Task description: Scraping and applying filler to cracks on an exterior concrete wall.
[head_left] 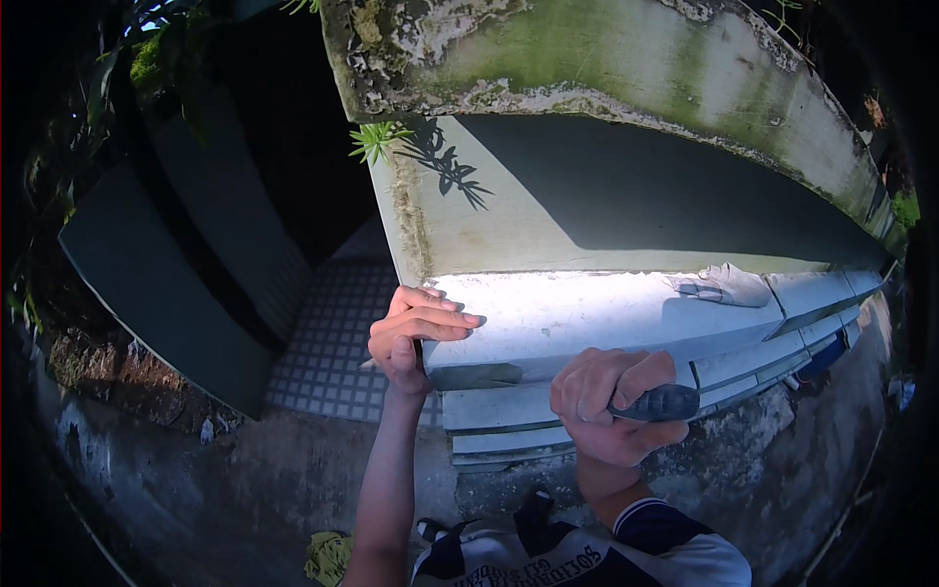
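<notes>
My left hand (416, 333) lies over the left corner of the white ledge (587, 303), fingers stretched across its top and the thumb down at the side. Nothing shows in its grasp. In front of the ledge, to the right, my right hand (611, 401) is closed around a dark grey, rounded tool handle (660, 403) with ridges. The tool's working end is hidden, so its kind cannot be told. A greyish crumpled cloth or glove (724, 286) rests at the back right of the ledge top, against the wall.
A mossy, peeling concrete slab (587, 64) overhangs the ledge. A small green plant (380, 142) sticks out at its left. White steps (518, 406) lie below. At left are checkered tiles (328, 338) and a dark panel (156, 284). A yellow cloth (329, 558) lies on the ground.
</notes>
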`<move>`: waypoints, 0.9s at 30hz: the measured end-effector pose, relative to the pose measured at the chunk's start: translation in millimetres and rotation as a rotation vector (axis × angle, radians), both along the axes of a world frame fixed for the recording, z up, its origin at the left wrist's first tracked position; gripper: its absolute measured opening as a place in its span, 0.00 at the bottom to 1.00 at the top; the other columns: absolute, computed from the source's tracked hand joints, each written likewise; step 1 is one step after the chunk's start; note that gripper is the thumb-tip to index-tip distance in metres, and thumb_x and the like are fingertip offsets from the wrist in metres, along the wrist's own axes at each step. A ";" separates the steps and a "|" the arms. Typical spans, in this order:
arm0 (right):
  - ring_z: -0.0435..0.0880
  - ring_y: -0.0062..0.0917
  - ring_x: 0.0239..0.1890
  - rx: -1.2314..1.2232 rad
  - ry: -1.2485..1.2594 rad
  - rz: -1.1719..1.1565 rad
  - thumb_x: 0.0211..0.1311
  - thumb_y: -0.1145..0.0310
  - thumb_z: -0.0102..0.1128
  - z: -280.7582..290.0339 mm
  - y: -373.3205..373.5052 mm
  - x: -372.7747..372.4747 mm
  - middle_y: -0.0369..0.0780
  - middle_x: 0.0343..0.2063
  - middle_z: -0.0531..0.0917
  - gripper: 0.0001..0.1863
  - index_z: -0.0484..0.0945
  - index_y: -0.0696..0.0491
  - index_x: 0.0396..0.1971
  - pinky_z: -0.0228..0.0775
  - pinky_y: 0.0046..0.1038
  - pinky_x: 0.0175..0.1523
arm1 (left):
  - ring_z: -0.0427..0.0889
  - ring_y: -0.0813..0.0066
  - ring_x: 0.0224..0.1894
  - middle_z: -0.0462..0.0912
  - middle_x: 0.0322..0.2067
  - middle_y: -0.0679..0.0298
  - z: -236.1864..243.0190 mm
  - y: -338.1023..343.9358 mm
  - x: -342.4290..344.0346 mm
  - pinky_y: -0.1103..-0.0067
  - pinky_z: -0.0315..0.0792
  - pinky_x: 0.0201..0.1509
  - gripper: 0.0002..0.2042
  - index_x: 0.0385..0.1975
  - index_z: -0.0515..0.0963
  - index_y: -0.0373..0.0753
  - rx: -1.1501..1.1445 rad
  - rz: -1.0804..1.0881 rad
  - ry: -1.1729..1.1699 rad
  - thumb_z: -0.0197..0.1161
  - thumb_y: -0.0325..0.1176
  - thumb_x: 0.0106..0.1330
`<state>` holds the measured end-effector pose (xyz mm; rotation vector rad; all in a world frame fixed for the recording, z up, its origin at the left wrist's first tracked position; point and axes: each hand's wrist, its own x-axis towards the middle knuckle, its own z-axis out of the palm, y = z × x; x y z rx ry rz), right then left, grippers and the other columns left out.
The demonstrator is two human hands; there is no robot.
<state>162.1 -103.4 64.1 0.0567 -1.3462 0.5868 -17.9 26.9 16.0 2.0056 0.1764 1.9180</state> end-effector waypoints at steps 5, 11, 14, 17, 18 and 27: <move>0.64 0.19 0.06 0.162 0.192 -0.232 0.64 0.35 0.50 3.0 -19.4 5.9 0.34 0.09 0.68 0.30 0.61 0.50 0.28 0.66 0.26 0.13 | 0.82 0.70 0.40 0.89 0.28 0.61 -1.8 2.5 1.5 0.70 0.69 0.54 0.34 0.21 0.83 0.38 0.005 -0.013 -0.012 0.33 0.51 0.77; 0.56 0.12 0.05 0.167 0.123 -0.169 0.69 0.41 0.50 11.2 -14.5 2.3 0.32 0.10 0.64 0.25 0.57 0.48 0.30 0.49 0.16 0.10 | 0.82 0.69 0.40 0.89 0.28 0.61 -1.4 3.2 -0.1 0.70 0.69 0.54 0.34 0.21 0.84 0.37 0.007 -0.001 -0.007 0.33 0.50 0.77; 0.55 0.12 0.05 0.167 0.166 -0.186 0.69 0.41 0.50 5.2 -13.5 -0.6 0.32 0.10 0.63 0.25 0.57 0.48 0.30 0.48 0.16 0.10 | 0.82 0.69 0.40 0.89 0.28 0.60 -3.3 1.6 0.0 0.70 0.69 0.54 0.34 0.22 0.84 0.37 0.004 -0.014 -0.006 0.33 0.50 0.77; 0.55 0.12 0.06 0.151 0.197 -0.171 0.69 0.39 0.49 -1.9 -9.8 -0.3 0.31 0.10 0.62 0.26 0.57 0.47 0.30 0.47 0.15 0.12 | 0.82 0.69 0.40 0.89 0.28 0.60 -2.1 1.9 0.6 0.70 0.69 0.54 0.34 0.21 0.84 0.37 0.000 -0.005 -0.004 0.33 0.50 0.77; 0.55 0.12 0.06 0.152 0.197 -0.171 0.69 0.39 0.49 -1.0 -10.3 1.1 0.31 0.10 0.62 0.26 0.57 0.47 0.30 0.47 0.15 0.12 | 0.82 0.69 0.40 0.89 0.28 0.60 -2.1 3.3 1.6 0.70 0.69 0.54 0.34 0.21 0.84 0.37 0.000 -0.005 -0.004 0.33 0.50 0.77; 0.56 0.17 0.07 0.157 0.367 -0.146 0.67 0.34 0.46 -20.7 -12.7 1.7 0.33 0.12 0.63 0.29 0.58 0.49 0.32 0.51 0.21 0.12 | 0.81 0.69 0.40 0.89 0.28 0.60 -1.7 0.4 -0.5 0.70 0.69 0.54 0.35 0.21 0.83 0.37 0.007 0.018 0.012 0.32 0.51 0.77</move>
